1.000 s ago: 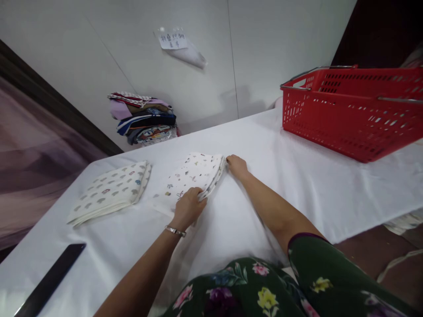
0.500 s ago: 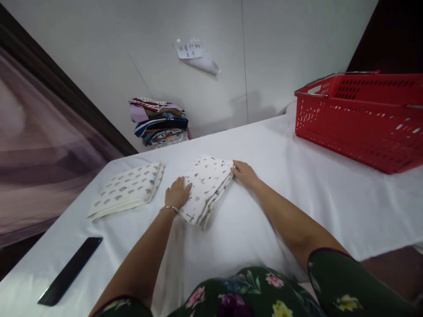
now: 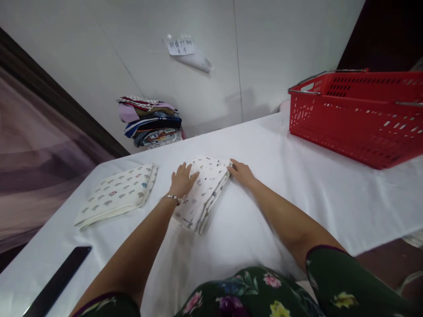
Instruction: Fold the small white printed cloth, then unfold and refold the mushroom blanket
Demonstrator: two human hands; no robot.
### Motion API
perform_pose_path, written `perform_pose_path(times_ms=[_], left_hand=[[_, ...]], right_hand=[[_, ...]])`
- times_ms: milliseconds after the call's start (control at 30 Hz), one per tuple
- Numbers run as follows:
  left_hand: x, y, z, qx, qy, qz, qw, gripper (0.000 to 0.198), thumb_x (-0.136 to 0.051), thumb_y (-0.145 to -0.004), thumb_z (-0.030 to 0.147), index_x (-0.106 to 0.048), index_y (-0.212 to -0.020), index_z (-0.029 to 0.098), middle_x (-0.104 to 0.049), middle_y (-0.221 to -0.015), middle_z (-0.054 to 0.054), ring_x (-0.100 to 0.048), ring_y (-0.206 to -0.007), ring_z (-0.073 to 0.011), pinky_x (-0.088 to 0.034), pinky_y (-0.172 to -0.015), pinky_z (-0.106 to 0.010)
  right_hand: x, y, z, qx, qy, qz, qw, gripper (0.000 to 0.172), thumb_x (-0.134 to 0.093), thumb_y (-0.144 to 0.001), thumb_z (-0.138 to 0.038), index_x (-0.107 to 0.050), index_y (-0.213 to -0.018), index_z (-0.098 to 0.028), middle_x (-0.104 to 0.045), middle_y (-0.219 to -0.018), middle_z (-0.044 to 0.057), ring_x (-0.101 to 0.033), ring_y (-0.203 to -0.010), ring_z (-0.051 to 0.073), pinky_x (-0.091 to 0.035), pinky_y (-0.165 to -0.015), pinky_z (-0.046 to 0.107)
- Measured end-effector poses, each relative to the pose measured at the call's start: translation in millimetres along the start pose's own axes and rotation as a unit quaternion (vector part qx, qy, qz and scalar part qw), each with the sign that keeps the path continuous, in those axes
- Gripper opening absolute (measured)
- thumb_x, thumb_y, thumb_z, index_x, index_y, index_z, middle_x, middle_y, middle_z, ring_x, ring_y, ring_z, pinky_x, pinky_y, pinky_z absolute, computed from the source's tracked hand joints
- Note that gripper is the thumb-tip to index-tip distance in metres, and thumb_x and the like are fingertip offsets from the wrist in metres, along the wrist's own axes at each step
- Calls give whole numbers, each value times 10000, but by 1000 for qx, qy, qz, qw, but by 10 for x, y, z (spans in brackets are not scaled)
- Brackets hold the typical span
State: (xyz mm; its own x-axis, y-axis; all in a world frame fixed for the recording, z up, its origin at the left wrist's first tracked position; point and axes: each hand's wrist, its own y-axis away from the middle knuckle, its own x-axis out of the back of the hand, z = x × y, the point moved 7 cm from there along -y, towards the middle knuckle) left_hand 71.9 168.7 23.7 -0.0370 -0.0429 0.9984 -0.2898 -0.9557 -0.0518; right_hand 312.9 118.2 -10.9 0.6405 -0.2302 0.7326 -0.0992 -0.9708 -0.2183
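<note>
A folded white cloth (image 3: 206, 187) with small grey and dark prints lies in front of me on the white-covered table. My left hand (image 3: 183, 180) rests flat on its left side, fingers spread. At the far right corner, my right hand (image 3: 242, 172) pinches the layered edge between thumb and fingers. To the left lies a second folded white cloth (image 3: 115, 191), printed with grey shapes and a few coloured ones; neither hand touches it.
A red plastic basket (image 3: 350, 127) with metal handles stands on the table at right. A stack of folded clothes (image 3: 152, 121) sits by the wall beyond the far edge. A flat black strip (image 3: 59, 281) lies near left. A paper note (image 3: 181, 46) hangs on the wall.
My left hand has slid a little up and away from me over the cloth, its fingers spreading. The right hand keeps its hold on the corner. The view has shifted slightly.
</note>
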Motion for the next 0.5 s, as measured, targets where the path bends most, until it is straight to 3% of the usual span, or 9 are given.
perform_pose_path(times_ms=[233, 400, 500], left_hand=[[-188, -435, 360, -37, 9, -17, 999, 674, -218, -852, 596, -277, -1392, 197, -120, -1506, -76, -96, -1378, -253, -134, -1086, -509], [-418, -614, 351, 2, 18, -32, 999, 712, -181, -836, 622, -234, -1413, 207, -129, -1504, -60, -113, -1377, -242, -124, -1097, -483], [-465, -657, 333, 9, 25, -39, 999, 728, -192, -830, 625, -202, -1423, 204, -100, -1509, -51, -93, -1380, -237, -102, -1102, -480]], right_hand=[[-19, -39, 19, 7, 18, 1, 1000, 425, -423, -877, -400, -488, -1250, -207, -656, -836, 36, -575, -809, 182, -377, -723, 268], [-60, -100, 62, -5, -25, 19, 999, 428, -479, -838, -345, -505, -1243, -209, -649, -849, 30, -563, -773, 168, -395, -711, 266], [-90, -134, 107, -11, -62, 32, 997, 431, -499, -813, -305, -517, -1235, -220, -648, -878, 25, -560, -794, 166, -410, -741, 278]])
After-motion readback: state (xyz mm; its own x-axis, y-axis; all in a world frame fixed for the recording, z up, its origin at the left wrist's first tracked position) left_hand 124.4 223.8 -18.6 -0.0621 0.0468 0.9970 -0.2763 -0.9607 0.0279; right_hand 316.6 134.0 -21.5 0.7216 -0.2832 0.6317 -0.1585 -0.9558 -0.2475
